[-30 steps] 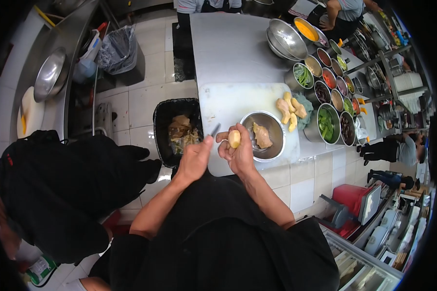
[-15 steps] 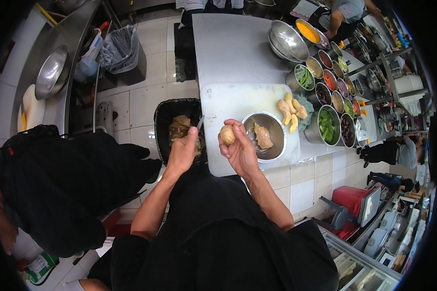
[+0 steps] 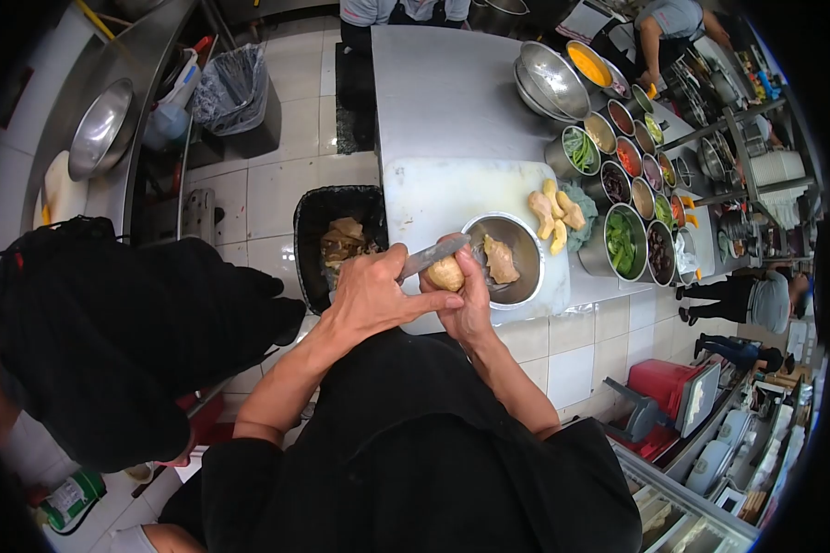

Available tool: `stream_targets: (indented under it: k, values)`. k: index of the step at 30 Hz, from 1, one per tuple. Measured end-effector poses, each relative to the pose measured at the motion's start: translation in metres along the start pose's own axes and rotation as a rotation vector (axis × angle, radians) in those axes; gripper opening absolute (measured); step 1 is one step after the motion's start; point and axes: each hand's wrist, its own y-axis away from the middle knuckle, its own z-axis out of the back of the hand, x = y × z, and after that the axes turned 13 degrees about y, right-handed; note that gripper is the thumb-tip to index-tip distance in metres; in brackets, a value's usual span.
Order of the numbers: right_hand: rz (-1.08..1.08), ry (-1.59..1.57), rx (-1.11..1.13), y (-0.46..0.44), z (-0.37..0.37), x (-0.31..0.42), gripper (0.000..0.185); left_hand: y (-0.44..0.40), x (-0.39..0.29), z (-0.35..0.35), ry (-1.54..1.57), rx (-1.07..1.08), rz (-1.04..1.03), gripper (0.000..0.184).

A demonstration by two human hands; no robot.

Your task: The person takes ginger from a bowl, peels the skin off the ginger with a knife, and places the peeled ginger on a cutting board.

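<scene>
My left hand (image 3: 371, 290) is closed around a knife (image 3: 433, 255), its grey blade pointing up and to the right. The blade lies against a rounded, pale brown piece of ginger (image 3: 446, 274). My right hand (image 3: 471, 304) grips that ginger, and my left thumb reaches across just below it. Right beside my right hand, a steel bowl (image 3: 531, 288) holds another ginger piece (image 3: 501, 262). Several pale yellow ginger pieces (image 3: 544, 214) lie at the right of the white cutting board (image 3: 466, 184). The knife's handle is hidden in my left hand.
A black-lined bin (image 3: 309, 207) with brown scraps stands left of the board. Steel pots of cut vegetables (image 3: 624, 241) and stacked metal bowls (image 3: 549, 78) line the table's right side. A person in black (image 3: 129, 341) leans in close at left. Other people stand farther off.
My left hand has moved right from above the bin, bringing the knife against the ginger. My right hand has shifted slightly down and right, and the ginger has turned in it.
</scene>
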Motion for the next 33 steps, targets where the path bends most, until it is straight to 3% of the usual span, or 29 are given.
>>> stream_targets:
  k: [7,13,17,22,25,28,31,33]
  values:
    - [0.134,0.243,0.002,-0.004,0.005,-0.005,0.020,0.000,0.003,0.000,-0.033,0.023,-0.035,0.071]
    - [0.100,0.539,-0.049,0.002,-0.003,0.013,0.025,0.002,0.013,-0.001,0.011,0.074,0.015,0.066]
    - [0.079,0.529,-0.080,0.003,-0.007,0.014,0.024,0.004,0.015,-0.009,0.073,-0.001,-0.032,0.065]
    - [0.137,0.657,-0.142,-0.002,-0.005,0.006,0.023,0.006,0.019,-0.016,0.087,0.006,0.083,0.062]
    - [0.112,0.609,-0.163,-0.003,-0.003,0.002,0.026,0.006,0.023,-0.017,0.087,0.024,0.137,0.063]
    - [0.013,0.518,0.009,-0.005,0.001,0.008,0.030,0.003,0.026,-0.015,0.225,0.027,0.187,0.065]
    - [-0.124,0.190,0.113,-0.011,0.003,0.015,0.030,0.002,0.027,-0.009,0.269,0.052,0.227,0.067]
    - [-0.135,0.147,0.025,-0.010,0.001,0.008,0.030,0.002,0.027,-0.007,0.247,0.057,0.233,0.066]
